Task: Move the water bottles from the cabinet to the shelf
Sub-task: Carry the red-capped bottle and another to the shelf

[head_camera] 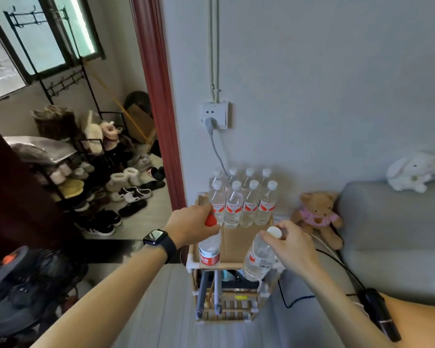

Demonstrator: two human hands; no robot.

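Two clear plastic water bottles, one in each hand, at the front of the shelf

My left hand (191, 224) is curled round the top of the red-capped, red-labelled bottle (209, 249), upright at the front left corner of the small bamboo shelf (226, 266); I cannot tell if its base touches. My right hand (294, 244) pinches the neck of the white-capped bottle (259, 257), which is tilted with its base past the front right corner. Eight white-capped bottles (241, 202) stand in two rows at the back. Both look full, so probably heavy for a neck hold. The thin smooth walls would likely dent or slip, so the stiff neck under the cap seems the surest grip
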